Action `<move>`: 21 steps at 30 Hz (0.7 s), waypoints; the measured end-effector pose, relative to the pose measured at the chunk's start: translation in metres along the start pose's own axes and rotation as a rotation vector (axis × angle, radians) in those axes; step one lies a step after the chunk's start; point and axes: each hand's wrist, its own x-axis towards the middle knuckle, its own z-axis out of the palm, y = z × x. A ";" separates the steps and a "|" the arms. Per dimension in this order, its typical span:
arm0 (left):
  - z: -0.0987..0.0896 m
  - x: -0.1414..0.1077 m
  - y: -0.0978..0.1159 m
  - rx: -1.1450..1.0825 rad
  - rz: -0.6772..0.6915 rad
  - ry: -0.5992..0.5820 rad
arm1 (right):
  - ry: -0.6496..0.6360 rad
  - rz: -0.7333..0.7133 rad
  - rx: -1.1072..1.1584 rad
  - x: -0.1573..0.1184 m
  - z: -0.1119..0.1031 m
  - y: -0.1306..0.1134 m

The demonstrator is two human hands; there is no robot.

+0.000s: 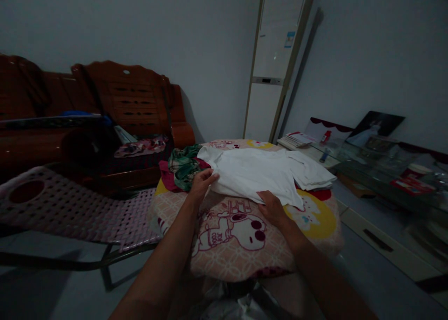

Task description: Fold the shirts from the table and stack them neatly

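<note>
A white T-shirt [250, 170] lies spread on a round table covered with a pink patterned cloth [227, 259]. My left hand [204, 180] is closed on the shirt's left part, thumb and fingers at its edge. Along the near edge, my right hand [272, 206] pinches the fabric, its fingertips partly hidden by the hand. To the right, folded white clothes [313, 171] lie in a low stack, partly touching the shirt. Crumpled green plaid cloth [185, 166] and a magenta cloth [168, 176] sit at the table's left side, beside my left hand.
A pink woven chair [115, 212] stands close on the left, before a wooden sofa [129, 96] with clothes on it. Behind the table rises a white floor-standing air conditioner [269, 63]. On the right is a glass-topped cabinet [381, 170] bearing several items.
</note>
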 end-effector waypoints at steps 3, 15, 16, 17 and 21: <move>-0.002 0.000 -0.004 0.020 -0.004 0.014 | 0.042 0.025 0.001 0.002 -0.003 -0.002; -0.036 -0.006 0.000 0.085 -0.277 -0.257 | -0.060 -0.011 0.290 0.014 -0.023 -0.036; -0.039 -0.007 -0.001 0.131 -0.309 -0.305 | -0.115 -0.011 0.306 0.014 -0.024 -0.040; -0.040 -0.007 -0.002 0.188 -0.336 -0.353 | -0.168 0.000 0.321 0.014 -0.025 -0.042; -0.034 -0.005 -0.008 0.449 -0.348 -0.493 | -0.198 0.142 0.352 0.015 -0.028 -0.045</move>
